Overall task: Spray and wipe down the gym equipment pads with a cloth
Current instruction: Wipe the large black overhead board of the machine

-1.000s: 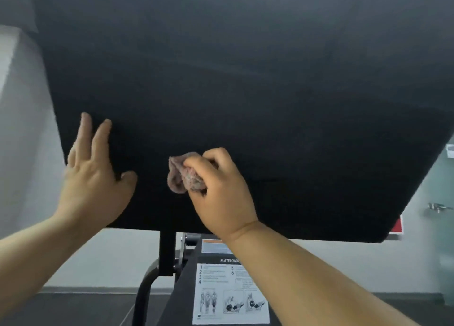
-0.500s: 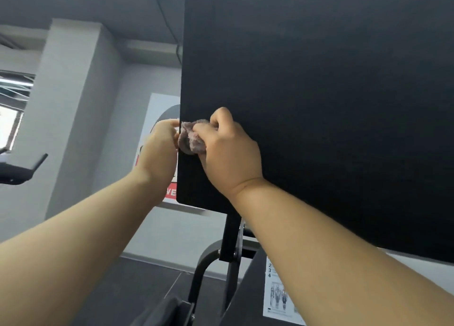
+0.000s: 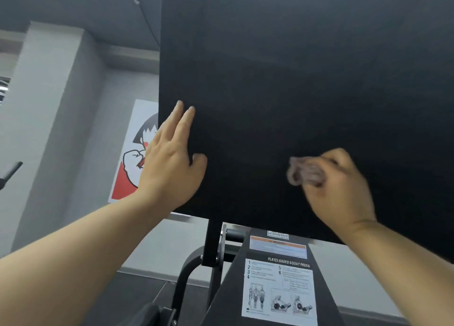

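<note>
On black pad [image 3: 294, 80]: left hand [image 3: 169, 168] flat, right hand [image 3: 339, 190] gripping cloth [image 3: 303, 172]; instruction label [image 3: 278, 289] below.

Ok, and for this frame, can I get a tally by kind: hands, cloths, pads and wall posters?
Hands: 2, the left hand and the right hand
Cloths: 1, the cloth gripped in the right hand
Pads: 1, the black pad
Posters: 1, the wall poster
Total: 5
</note>
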`<state>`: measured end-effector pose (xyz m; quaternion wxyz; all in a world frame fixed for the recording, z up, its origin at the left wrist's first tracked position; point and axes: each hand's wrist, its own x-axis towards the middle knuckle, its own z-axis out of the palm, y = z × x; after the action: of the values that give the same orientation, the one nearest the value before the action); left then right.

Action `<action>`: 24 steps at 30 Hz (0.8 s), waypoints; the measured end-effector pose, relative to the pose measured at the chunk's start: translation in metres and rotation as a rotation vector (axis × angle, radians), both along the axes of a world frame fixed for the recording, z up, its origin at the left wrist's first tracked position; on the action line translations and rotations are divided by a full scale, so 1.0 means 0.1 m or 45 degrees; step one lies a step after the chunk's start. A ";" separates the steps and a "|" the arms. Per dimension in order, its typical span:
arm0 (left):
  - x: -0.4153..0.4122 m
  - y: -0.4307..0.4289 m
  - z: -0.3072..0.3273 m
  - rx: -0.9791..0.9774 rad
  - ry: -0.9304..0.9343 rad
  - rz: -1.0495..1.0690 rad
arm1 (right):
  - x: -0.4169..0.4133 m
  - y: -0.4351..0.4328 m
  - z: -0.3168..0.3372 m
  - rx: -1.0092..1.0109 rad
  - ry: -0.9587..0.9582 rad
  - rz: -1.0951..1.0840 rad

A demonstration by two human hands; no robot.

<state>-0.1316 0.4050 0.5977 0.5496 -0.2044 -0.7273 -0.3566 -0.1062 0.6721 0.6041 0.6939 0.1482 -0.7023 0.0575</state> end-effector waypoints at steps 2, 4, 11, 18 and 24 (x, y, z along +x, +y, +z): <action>0.03 -0.06 0.15 0.039 0.006 0.014 | 0.14 -0.08 0.12 0.009 0.093 0.111; 0.05 -0.09 0.26 0.067 0.004 0.007 | 0.24 -0.48 0.37 0.151 0.216 0.236; 0.08 -0.09 0.26 0.060 0.091 0.012 | 0.21 -1.74 1.29 0.337 0.231 0.194; 0.09 0.17 0.33 -0.051 0.227 0.044 | 0.20 -1.48 1.38 0.452 0.137 -0.038; 0.16 0.66 0.36 -0.172 0.302 0.063 | 0.35 -0.61 1.31 0.411 0.123 -0.035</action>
<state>-0.1156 0.4709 0.6333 0.6253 -0.2637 -0.6844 -0.2665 -0.0709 0.6112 0.7350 0.6948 0.2508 -0.6701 -0.0730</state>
